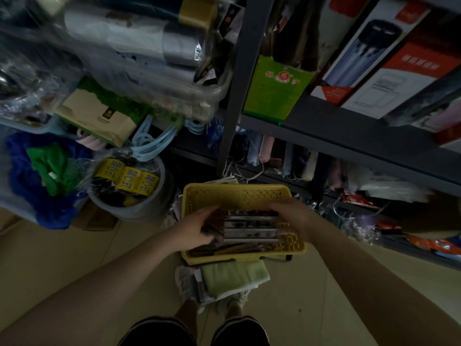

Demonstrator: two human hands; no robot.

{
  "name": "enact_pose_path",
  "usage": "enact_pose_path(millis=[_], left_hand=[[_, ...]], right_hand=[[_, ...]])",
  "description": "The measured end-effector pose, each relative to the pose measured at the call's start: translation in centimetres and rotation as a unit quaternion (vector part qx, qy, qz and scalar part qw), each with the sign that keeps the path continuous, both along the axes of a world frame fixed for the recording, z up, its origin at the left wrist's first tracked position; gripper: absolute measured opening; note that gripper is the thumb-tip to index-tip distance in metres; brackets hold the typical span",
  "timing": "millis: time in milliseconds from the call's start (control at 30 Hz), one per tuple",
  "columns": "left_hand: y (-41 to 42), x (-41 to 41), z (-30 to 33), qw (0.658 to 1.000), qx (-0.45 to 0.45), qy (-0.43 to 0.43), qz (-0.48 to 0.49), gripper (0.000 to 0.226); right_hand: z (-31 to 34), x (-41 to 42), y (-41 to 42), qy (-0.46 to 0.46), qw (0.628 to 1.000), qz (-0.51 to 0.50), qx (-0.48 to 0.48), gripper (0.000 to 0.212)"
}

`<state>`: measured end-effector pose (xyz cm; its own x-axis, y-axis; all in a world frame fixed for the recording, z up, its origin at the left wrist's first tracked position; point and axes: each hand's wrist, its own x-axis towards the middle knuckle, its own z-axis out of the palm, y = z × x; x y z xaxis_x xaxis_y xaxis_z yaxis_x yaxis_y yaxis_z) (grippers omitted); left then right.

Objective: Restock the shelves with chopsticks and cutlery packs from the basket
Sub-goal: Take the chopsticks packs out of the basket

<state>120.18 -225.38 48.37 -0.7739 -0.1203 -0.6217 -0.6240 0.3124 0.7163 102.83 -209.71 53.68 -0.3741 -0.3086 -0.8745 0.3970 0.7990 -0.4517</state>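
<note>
A yellow plastic basket (234, 194) sits on the floor in front of me, below the dark metal shelves (349, 131). Inside it lies a stack of long flat packs (252, 227), silvery and dark, with brownish chopstick packs (232, 249) underneath. My left hand (197, 229) grips the left end of the stack. My right hand (291, 217) holds the right end, fingers curled over the packs. Both hands are inside the basket.
A grey bucket (139, 208) with yellow-labelled rolls stands left of the basket, beside blue and green bagged goods (42, 176). A folded green cloth (234, 275) lies by my feet. Boxed flasks (369, 53) and a green pack (277, 88) fill the upper shelf; bagged items crowd the lower ones.
</note>
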Motion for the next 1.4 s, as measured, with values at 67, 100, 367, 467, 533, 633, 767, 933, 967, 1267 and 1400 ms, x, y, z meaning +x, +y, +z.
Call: enact_pose_path(millis=[67, 100, 367, 467, 533, 633, 767, 933, 967, 1267, 1400], left_hand=[[-0.1, 0.1, 0.6, 0.974, 0.173, -0.056, 0.135, 0.054], [-0.2, 0.1, 0.8, 0.941, 0.242, -0.074, 0.226, 0.042], [1.2, -1.4, 2.7, 0.793, 0.378, -0.220, 0.424, 0.044], [1.0, -1.7, 2.2, 0.783, 0.382, -0.224, 0.436, 0.038], [1.4, -1.8, 2.1, 0.781, 0.374, -0.234, 0.443, 0.040], [2.0, -1.7, 2.1, 0.775, 0.387, -0.237, 0.439, 0.045], [2.0, -1.6, 1.9, 0.775, 0.371, -0.224, 0.459, 0.020], [2.3, -2.1, 3.6, 0.777, 0.356, -0.215, 0.473, 0.012], [2.4, -2.1, 4.0, 0.779, 0.351, -0.216, 0.472, 0.012], [0.6, -0.3, 10.6, 0.805, 0.299, -0.213, 0.465, 0.008], [0.1, 0.0, 13.0, 0.835, 0.286, -0.200, 0.425, 0.013]], right_hand=[[-1.2, -0.6, -0.7, -0.026, 0.998, -0.014, 0.052, 0.023], [-1.7, -0.9, -0.9, -0.057, 0.996, -0.022, 0.064, 0.019], [-2.6, -0.2, -0.9, -0.211, 0.972, -0.069, 0.084, 0.016], [-2.5, 0.1, -0.5, -0.212, 0.970, -0.085, 0.085, 0.018], [-1.8, 0.0, -0.2, -0.202, 0.972, -0.082, 0.090, 0.019], [-0.2, -0.5, 0.3, -0.206, 0.972, -0.094, 0.069, 0.020], [0.1, -1.9, 1.7, -0.230, 0.961, -0.149, 0.034, 0.025], [-1.2, -3.4, 4.6, -0.184, 0.969, -0.153, 0.068, 0.021], [-1.5, -3.4, 5.2, -0.180, 0.969, -0.146, 0.080, 0.021], [-0.3, -3.1, 5.4, -0.190, 0.976, -0.051, 0.093, 0.036], [3.2, -3.4, 5.0, -0.166, 0.983, -0.051, 0.058, 0.023]])
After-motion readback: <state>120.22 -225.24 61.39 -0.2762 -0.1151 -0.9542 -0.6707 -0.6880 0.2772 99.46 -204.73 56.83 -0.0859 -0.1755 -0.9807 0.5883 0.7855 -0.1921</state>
